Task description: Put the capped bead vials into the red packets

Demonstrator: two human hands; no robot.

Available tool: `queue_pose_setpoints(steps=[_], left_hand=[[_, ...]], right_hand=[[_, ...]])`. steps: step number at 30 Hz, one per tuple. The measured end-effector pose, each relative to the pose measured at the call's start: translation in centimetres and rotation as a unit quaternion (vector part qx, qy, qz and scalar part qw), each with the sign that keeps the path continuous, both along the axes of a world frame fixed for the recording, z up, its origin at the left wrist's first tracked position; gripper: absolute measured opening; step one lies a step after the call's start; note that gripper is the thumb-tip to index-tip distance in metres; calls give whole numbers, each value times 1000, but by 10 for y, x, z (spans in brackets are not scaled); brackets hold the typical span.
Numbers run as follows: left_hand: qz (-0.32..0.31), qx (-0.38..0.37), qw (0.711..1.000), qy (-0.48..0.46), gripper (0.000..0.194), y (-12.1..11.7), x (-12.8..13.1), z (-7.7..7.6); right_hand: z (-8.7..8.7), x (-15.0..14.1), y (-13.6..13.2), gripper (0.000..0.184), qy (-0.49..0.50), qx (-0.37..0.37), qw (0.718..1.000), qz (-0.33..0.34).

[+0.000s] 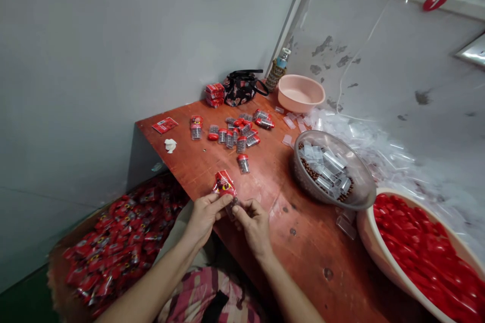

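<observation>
Over the table's near edge, my left hand is closed on a shiny red printed wrapper with a yellow and black design. A clear container of dark brown balls sticks out of the wrapper's lower end. The fingers of my right hand pinch that lower end, and they partly hide it. Just beyond my hands stands a red-capped container of brown balls. Several more red-capped containers lie and stand in a loose group behind it. A wrapped container stands to their left.
A large box of red wrapped packs sits below left. On the right are a grey bowl of brown balls and clear containers, a basin of red caps, and heaped clear containers. A black bag and pink basin stand behind.
</observation>
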State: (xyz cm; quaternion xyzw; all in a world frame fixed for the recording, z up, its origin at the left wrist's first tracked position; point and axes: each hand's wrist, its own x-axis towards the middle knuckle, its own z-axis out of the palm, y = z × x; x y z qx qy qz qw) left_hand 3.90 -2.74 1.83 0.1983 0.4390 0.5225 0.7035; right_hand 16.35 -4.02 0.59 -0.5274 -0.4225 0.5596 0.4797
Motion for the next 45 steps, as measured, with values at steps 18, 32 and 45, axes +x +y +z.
queue_pose_setpoints(steps=[18, 32, 45], left_hand=[[9, 10, 999, -50, 19, -9, 8, -3], [107, -4, 993, -46, 19, -28, -32, -7], [44, 246, 850, 463, 40, 0, -38, -33]], right_hand=[[2, -6, 0, 19, 131, -39, 991, 6], [-4, -33, 13, 22, 111, -38, 990, 81], [-2, 3, 21, 24, -8, -8, 997, 79]])
